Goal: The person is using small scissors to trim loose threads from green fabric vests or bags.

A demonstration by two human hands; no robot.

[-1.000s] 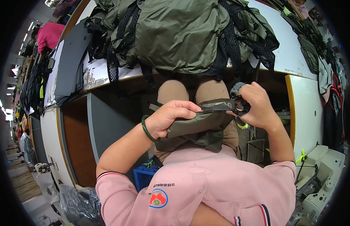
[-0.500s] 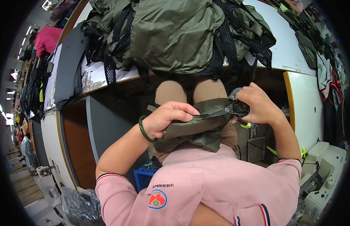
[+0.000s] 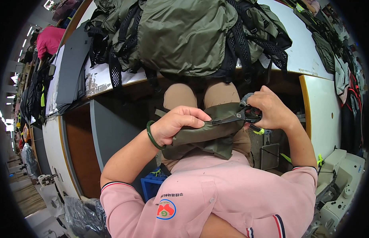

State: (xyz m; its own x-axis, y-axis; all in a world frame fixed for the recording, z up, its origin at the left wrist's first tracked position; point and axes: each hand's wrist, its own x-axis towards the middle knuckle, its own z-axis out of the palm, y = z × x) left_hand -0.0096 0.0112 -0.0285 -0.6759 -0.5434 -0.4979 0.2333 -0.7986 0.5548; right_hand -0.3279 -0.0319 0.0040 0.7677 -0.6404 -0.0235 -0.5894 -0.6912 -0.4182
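A piece of olive green fabric lies folded over my lap. My left hand, with a green bangle on its wrist, pinches the fabric's upper edge from the left. My right hand holds black scissors whose blades point left along that same edge, close to my left fingertips. My knees in tan trousers show just beyond the fabric, under the table's edge.
An olive green backpack with black mesh straps lies heaped on the white table ahead. Dark grey sheets are stacked at the left. A white sewing machine stands at the lower right. A blue crate sits below my lap.
My right hand has shifted the scissors slightly down and left along the fabric edge. My left hand keeps its pinch on the fabric.
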